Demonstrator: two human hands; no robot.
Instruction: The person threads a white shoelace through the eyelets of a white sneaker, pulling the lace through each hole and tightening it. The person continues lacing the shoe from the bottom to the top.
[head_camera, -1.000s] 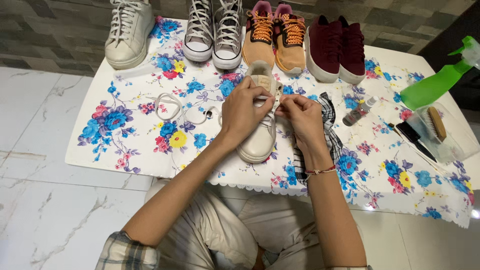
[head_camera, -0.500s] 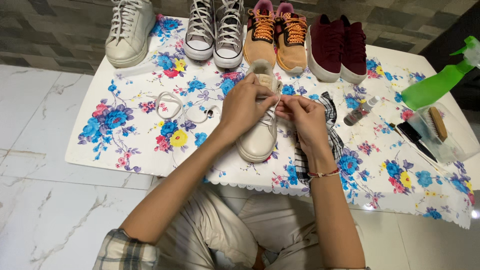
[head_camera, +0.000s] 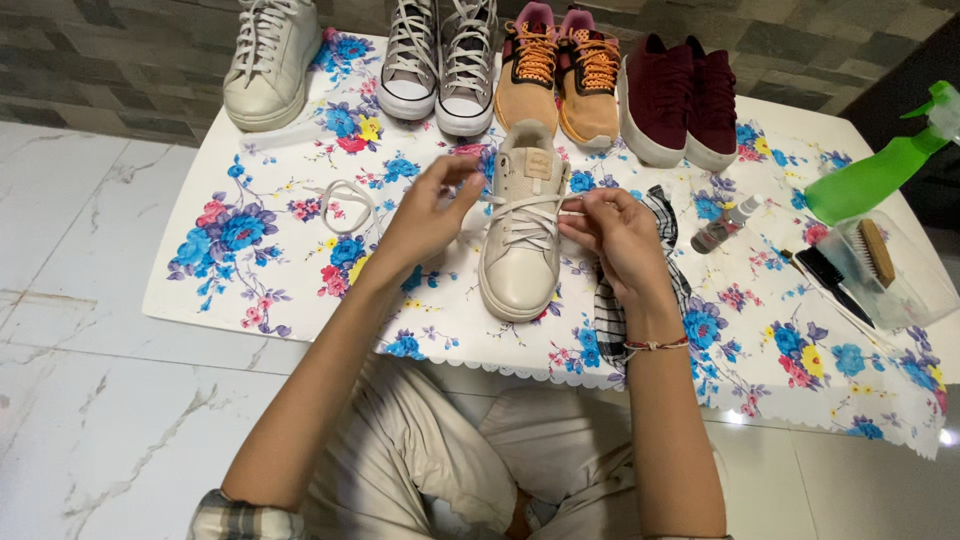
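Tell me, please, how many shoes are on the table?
8. One cream sneaker lies between both hands. Along the far edge: a white sneaker, two grey high-tops, two orange shoes, two maroon shoes. None seems hidden.

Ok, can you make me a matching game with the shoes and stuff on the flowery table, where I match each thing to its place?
Things:
1. cream sneaker
2. maroon shoes
3. green spray bottle
4. loose white lace

Places:
A. far right edge of the table
B. between the two hands
C. left of the left hand
D. back row, right end

Pairs: 1-B, 2-D, 3-A, 4-C
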